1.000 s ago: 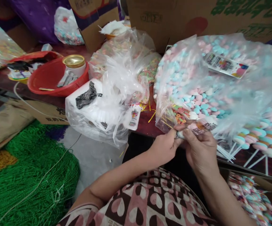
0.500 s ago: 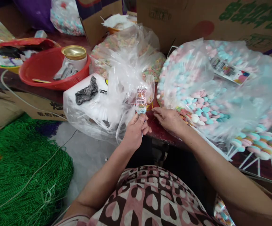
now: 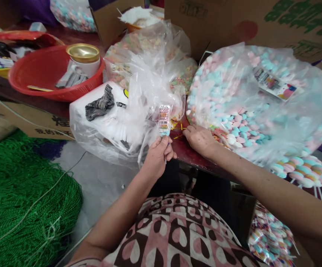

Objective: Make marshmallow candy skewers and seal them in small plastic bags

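My left hand (image 3: 158,155) is closed on the bottom of a marshmallow lollipop (image 3: 164,120) in a printed clear wrapper. It stands upright, with a bit of white stick below my fingers. Just to the right, my right hand (image 3: 199,140) is low over the dark red table, its fingertips pinched at the end of a yellow twist tie (image 3: 182,128). More yellow ties lie around there. Beside that hand sits a large clear bag of pink, blue and white marshmallows (image 3: 240,129). Several marshmallow skewers (image 3: 302,170) rest at the table's right edge.
A white plastic bag (image 3: 107,129) with a dark striped cloth (image 3: 101,104) lies on the left. Behind are a red basin (image 3: 24,79) holding a gold-topped tin and a bag of coloured candies (image 3: 122,55). Green cords (image 3: 32,196) pile at lower left; wrapped lollipops (image 3: 272,235) fill a box at lower right.
My right fingertips have come to the yellow ties and pulled slightly right. The left hand still holds the wrapped lollipop, shifted slightly left. The view has tilted, showing more wrapped lollipops at lower right.
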A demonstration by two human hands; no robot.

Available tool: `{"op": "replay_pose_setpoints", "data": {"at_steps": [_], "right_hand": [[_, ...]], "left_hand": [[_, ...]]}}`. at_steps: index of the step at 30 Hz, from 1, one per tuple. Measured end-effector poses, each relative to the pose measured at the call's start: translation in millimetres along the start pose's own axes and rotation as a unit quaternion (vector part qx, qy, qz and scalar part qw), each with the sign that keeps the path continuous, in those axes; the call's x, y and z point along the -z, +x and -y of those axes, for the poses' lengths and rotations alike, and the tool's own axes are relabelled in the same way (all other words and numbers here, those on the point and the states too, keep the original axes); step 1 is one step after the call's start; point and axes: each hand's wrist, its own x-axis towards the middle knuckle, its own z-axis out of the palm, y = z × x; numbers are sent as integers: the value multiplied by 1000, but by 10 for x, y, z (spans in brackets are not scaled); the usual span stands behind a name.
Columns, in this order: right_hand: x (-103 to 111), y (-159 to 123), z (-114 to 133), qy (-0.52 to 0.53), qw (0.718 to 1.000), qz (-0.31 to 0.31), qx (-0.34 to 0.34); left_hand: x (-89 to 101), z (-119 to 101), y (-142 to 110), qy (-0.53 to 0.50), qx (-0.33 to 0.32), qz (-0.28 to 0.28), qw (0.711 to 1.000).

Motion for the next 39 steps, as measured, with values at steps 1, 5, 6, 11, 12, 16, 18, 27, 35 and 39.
{"op": "replay_pose_setpoints", "data": {"at_steps": [1, 5, 6, 11, 12, 16, 18, 27, 35, 39], "right_hand": [[-14, 29, 13, 6, 1000, -5, -8], [-76, 114, -1, 40, 998, -30, -48], [-85, 119, -20, 53, 996, -38, -62], [-74, 37, -158, 163, 975, -79, -126], [-68, 21, -180, 208, 963, -93, -144], [-52, 82, -179, 294, 931, -107, -190], [-36, 191, -119, 253, 944, -83, -197], [104, 494, 85, 175, 956, 21, -236], [51, 123, -113, 378, 890, -9, -253], [-30, 22, -140, 528, 800, -54, -281]], "left_hand": [[-2, 2, -4, 1, 0, -1, 1000], [9, 19, -28, 5, 5, -5, 1000], [20, 24, -32, 7, 5, -7, 1000], [92, 63, -25, 4, 2, -14, 1000], [102, 74, -19, 1, 2, -12, 1000], [118, 112, 4, -6, 4, -8, 1000], [116, 115, 12, -6, 7, -8, 1000], [125, 111, 7, -3, 16, -12, 1000], [140, 144, -11, -2, 10, -5, 1000], [136, 149, 4, -5, 9, -2, 1000]]}}
